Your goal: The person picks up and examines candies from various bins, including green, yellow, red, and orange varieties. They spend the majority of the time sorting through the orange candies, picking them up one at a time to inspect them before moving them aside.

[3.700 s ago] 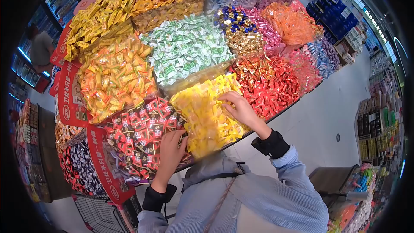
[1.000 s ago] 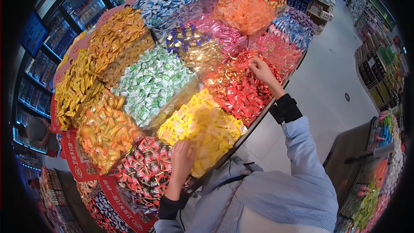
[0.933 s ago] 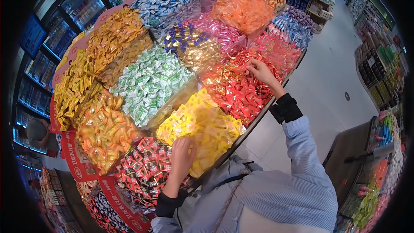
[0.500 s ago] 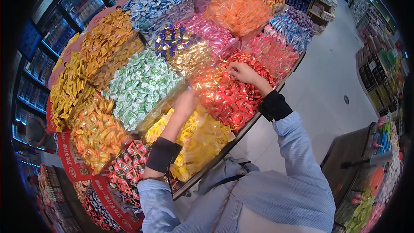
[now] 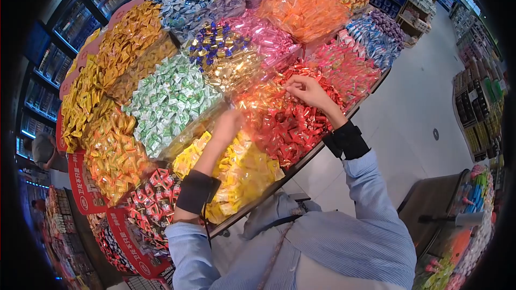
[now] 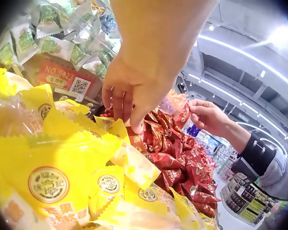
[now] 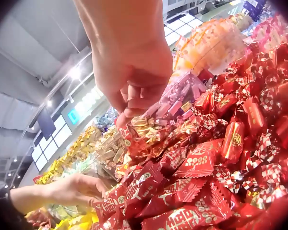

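Note:
Over the pile of red wrapped candies (image 5: 295, 123), my right hand (image 5: 309, 92) pinches a small red candy packet (image 6: 183, 116) between thumb and fingertips. In the right wrist view this red packet hangs just above the pile. My left hand (image 5: 228, 124) reaches over the yellow candy packets (image 5: 242, 166) to the near-left side of the red pile. Its fingers bend loosely downward in the left wrist view, thumb right at a red packet (image 6: 137, 139); the fingertips are partly hidden. Shiny gold-wrapped candies (image 5: 236, 72) lie beyond both hands.
Green-and-white candies (image 5: 169, 104) fill a clear-walled bin to the left. Red-and-black packets (image 5: 156, 198) lie at the near left. A red price card (image 6: 65, 80) stands behind the yellow bin. The stand's dark edge (image 5: 252, 204) runs before the body; shelves (image 5: 475, 113) stand right.
My right hand has gone from the yellow packets to the red pile, then shifted left over it. My left hand has moved from the red-and-black packets across the yellow ones to the red pile.

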`<state>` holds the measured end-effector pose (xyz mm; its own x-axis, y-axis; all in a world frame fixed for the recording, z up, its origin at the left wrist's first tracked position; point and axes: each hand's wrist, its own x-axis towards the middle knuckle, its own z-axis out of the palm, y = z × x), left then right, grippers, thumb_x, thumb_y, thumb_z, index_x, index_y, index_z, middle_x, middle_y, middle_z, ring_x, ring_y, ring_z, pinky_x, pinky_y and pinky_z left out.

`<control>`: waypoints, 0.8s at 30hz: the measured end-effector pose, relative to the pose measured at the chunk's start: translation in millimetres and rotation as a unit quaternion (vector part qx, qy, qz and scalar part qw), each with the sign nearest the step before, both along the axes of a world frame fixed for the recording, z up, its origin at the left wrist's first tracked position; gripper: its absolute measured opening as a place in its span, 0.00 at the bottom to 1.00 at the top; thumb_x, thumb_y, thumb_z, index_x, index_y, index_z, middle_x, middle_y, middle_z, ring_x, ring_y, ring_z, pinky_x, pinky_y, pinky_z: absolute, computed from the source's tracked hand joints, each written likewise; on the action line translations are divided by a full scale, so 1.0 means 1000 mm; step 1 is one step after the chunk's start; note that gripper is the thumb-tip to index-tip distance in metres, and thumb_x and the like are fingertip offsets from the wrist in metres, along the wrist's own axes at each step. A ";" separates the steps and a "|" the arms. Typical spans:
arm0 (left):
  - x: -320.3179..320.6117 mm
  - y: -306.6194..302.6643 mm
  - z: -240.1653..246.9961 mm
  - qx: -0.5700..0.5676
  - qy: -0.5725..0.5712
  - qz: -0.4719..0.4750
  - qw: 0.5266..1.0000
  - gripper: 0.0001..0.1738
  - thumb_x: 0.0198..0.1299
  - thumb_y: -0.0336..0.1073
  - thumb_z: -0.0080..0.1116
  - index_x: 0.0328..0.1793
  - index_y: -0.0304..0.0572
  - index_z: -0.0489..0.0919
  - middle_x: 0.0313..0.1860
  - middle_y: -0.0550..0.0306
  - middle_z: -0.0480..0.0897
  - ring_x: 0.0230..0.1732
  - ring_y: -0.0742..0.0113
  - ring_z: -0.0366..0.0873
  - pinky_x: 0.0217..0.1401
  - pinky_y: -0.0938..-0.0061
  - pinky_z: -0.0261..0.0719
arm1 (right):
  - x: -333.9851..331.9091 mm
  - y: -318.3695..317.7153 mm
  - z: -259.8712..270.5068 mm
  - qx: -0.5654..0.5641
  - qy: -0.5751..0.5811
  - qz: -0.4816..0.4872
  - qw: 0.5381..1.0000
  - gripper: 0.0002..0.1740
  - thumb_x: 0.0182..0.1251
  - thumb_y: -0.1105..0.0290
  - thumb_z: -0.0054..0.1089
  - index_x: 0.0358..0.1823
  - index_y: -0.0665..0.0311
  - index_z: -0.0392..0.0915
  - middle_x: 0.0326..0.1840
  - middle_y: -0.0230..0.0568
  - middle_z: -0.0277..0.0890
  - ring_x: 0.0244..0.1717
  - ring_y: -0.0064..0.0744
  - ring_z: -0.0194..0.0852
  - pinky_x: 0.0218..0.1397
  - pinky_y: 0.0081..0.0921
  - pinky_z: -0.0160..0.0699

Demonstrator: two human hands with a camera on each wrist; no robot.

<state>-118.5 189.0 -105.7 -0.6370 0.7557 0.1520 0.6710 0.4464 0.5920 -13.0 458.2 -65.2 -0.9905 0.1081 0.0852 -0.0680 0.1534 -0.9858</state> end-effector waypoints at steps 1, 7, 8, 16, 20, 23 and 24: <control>-0.002 -0.002 0.000 0.013 -0.004 0.001 1.000 0.06 0.46 0.24 0.60 0.29 0.37 0.74 0.29 0.53 0.76 0.31 0.60 0.74 0.37 0.70 0.71 | 0.003 0.005 -0.005 0.076 0.030 -0.025 0.996 0.07 0.60 0.69 0.56 0.33 0.66 0.75 0.20 0.30 0.73 0.23 0.15 0.67 0.26 0.16 0.66; 0.008 -0.011 0.015 0.081 -0.108 0.072 0.988 0.06 0.57 0.28 0.57 0.34 0.33 0.72 0.26 0.62 0.76 0.29 0.77 0.72 0.34 0.80 0.71 | 0.044 0.005 -0.008 0.176 0.037 -0.017 0.984 0.05 0.57 0.72 0.61 0.29 0.65 0.75 0.23 0.26 0.70 0.27 0.12 0.65 0.32 0.14 0.65; 0.008 -0.012 0.013 0.106 -0.130 0.082 0.983 0.05 0.57 0.28 0.56 0.34 0.33 0.72 0.26 0.63 0.76 0.29 0.78 0.72 0.34 0.81 0.70 | 0.049 0.004 -0.009 0.181 0.042 -0.012 0.982 0.05 0.57 0.72 0.60 0.29 0.65 0.74 0.23 0.26 0.70 0.27 0.12 0.65 0.33 0.14 0.65; 0.006 -0.007 0.007 0.191 -0.266 0.104 0.939 0.03 0.60 0.27 0.53 0.38 0.35 0.73 0.27 0.63 0.77 0.28 0.79 0.75 0.32 0.85 0.73 | 0.041 -0.009 -0.026 0.059 0.013 0.040 0.997 0.03 0.59 0.74 0.56 0.34 0.64 0.72 0.23 0.26 0.66 0.29 0.15 0.64 0.34 0.17 0.66; 0.001 -0.008 0.003 0.208 -0.301 0.110 0.924 0.05 0.60 0.27 0.53 0.40 0.34 0.73 0.28 0.60 0.78 0.27 0.77 0.77 0.30 0.85 0.74 | 0.029 -0.005 -0.038 0.280 0.016 -0.011 0.960 0.07 0.58 0.72 0.56 0.38 0.63 0.72 0.23 0.33 0.67 0.28 0.24 0.69 0.33 0.22 0.68; -0.003 -0.011 -0.001 0.197 -0.296 0.115 0.928 0.05 0.60 0.27 0.53 0.40 0.33 0.72 0.28 0.59 0.79 0.27 0.76 0.77 0.31 0.84 0.74 | 0.030 -0.009 -0.036 0.373 0.024 -0.048 0.926 0.09 0.57 0.69 0.57 0.39 0.60 0.73 0.27 0.36 0.69 0.31 0.33 0.72 0.35 0.28 0.70; -0.003 -0.011 0.000 0.193 -0.294 0.117 0.929 0.06 0.60 0.27 0.53 0.41 0.33 0.72 0.28 0.59 0.79 0.27 0.76 0.77 0.31 0.84 0.74 | 0.030 -0.010 -0.039 0.386 0.024 -0.054 0.921 0.10 0.57 0.66 0.56 0.39 0.58 0.74 0.30 0.37 0.71 0.34 0.37 0.73 0.37 0.30 0.71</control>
<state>-121.1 177.7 -106.0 -0.8355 0.5477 -0.0434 0.0915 0.2166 0.9720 17.1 447.9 -103.7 -0.9707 0.0944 0.2208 -0.0517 0.8156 -0.5762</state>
